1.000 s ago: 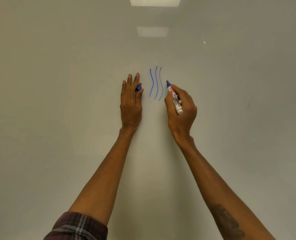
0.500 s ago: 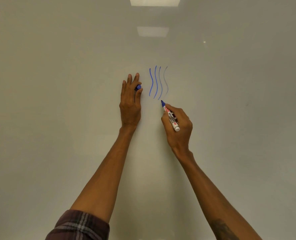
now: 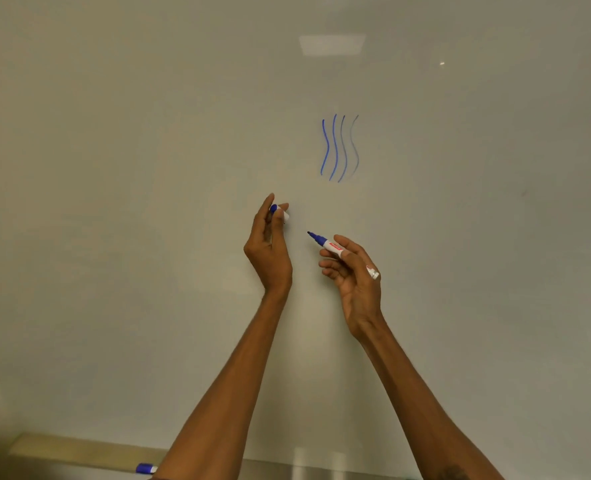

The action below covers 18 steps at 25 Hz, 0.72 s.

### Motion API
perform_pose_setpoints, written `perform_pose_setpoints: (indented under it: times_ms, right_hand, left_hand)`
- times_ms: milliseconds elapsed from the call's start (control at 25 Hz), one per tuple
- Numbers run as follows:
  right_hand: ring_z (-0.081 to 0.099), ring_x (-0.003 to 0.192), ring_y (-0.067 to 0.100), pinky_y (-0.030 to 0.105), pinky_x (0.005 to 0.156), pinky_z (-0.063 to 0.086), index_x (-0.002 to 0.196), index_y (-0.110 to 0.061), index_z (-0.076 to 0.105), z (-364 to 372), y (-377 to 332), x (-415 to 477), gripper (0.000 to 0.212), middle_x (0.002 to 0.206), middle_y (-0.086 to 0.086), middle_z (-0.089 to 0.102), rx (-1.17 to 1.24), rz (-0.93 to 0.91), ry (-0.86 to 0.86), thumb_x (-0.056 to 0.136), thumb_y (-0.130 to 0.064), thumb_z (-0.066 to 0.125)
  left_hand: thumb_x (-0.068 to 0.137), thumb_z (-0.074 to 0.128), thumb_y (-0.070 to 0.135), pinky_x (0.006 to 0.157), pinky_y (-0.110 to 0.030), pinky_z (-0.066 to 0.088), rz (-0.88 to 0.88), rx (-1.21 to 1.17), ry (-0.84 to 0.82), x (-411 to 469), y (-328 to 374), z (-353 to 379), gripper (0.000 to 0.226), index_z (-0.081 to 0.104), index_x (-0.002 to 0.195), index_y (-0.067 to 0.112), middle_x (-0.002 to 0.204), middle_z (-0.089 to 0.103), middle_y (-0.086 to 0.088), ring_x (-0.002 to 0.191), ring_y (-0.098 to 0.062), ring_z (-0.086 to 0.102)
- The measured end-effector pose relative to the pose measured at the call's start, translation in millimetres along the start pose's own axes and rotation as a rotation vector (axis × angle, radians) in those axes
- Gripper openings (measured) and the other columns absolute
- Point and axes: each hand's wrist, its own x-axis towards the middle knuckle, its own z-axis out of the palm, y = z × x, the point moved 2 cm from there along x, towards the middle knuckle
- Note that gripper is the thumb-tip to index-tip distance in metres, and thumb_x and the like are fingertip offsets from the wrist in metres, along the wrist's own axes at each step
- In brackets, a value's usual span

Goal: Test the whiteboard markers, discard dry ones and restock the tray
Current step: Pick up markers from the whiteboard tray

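Uncapped blue marker (image 3: 335, 249) was pinched btwn thumb & fingers of right hand (image 3: 356, 278), tip aimed up-left. Blue cap (image 3: 278, 211) was pinched in left hand (image 3: 269, 251) fingertips. Four wavy blue lines (image 3: 339, 147) were drawn on whiteboard (image 3: 114, 168) above; another marker (image 3: 145, 468) was laid on tray (image 3: 62, 448) at bottom left

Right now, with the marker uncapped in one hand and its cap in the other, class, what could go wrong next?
1. The marker in the right hand aims its bare tip toward the left hand, which pinches the cap at its fingertips. A missed recapping could ink the fingers or drop the cap.
2. The wavy lines fade toward the right, and the last is faint. A drying marker might be kept rather than discarded.
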Motion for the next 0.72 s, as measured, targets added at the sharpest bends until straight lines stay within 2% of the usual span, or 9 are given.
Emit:
perform_pose_setpoints:
  times_ms: [80,240,320,480,720]
  right_hand:
    - [0.07,0.086,0.029,0.032,0.08,0.059,0.116,-0.004,0.064,0,10,-7,0.023,0.106,0.019,0.072,-0.004,0.037,-0.022,0.098,-0.011,0.053]
    - [0.071,0.085,0.027,0.03,0.079,0.059,0.112,-0.005,0.067,1,22,-19,0.02,0.106,0.017,0.073,-0.036,0.073,-0.024,0.098,-0.011,0.054]
    - [0.071,0.083,0.027,0.031,0.079,0.06,0.109,-0.006,0.069,0,27,-23,0.019,0.103,0.017,0.074,-0.045,0.088,-0.01,0.098,-0.01,0.053]
    - [0.072,0.082,0.027,0.032,0.079,0.06,0.108,-0.008,0.07,-3,38,-29,0.018,0.103,0.016,0.074,-0.052,0.126,0.007,0.098,-0.011,0.055]
    - [0.073,0.088,0.03,0.032,0.08,0.061,0.113,-0.009,0.068,-3,54,-36,0.02,0.105,0.012,0.074,-0.133,0.149,-0.001,0.095,-0.012,0.06]
  left_hand:
    - [0.099,0.058,0.02,0.101,-0.029,0.051,-0.088,-0.021,0.038,-14,-6,-10,0.031,0.065,0.128,0.01,0.111,0.074,-0.006,0.11,-0.012,0.068]
    - [0.099,0.058,0.026,0.1,-0.039,0.053,-0.231,-0.061,0.033,-34,-19,-27,0.026,0.071,0.117,0.013,0.102,0.076,-0.007,0.102,-0.018,0.072]
    - [0.098,0.058,0.028,0.1,-0.042,0.053,-0.254,-0.053,0.042,-42,-23,-32,0.024,0.073,0.113,0.016,0.1,0.077,-0.007,0.101,-0.02,0.072]
    - [0.097,0.06,0.031,0.099,-0.043,0.054,-0.288,0.001,0.027,-51,-34,-42,0.025,0.073,0.115,0.019,0.106,0.076,-0.004,0.104,-0.019,0.071]
    - [0.097,0.06,0.03,0.096,-0.041,0.056,-0.332,0.047,0.094,-60,-44,-60,0.031,0.071,0.12,0.012,0.109,0.075,-0.005,0.102,-0.016,0.072]
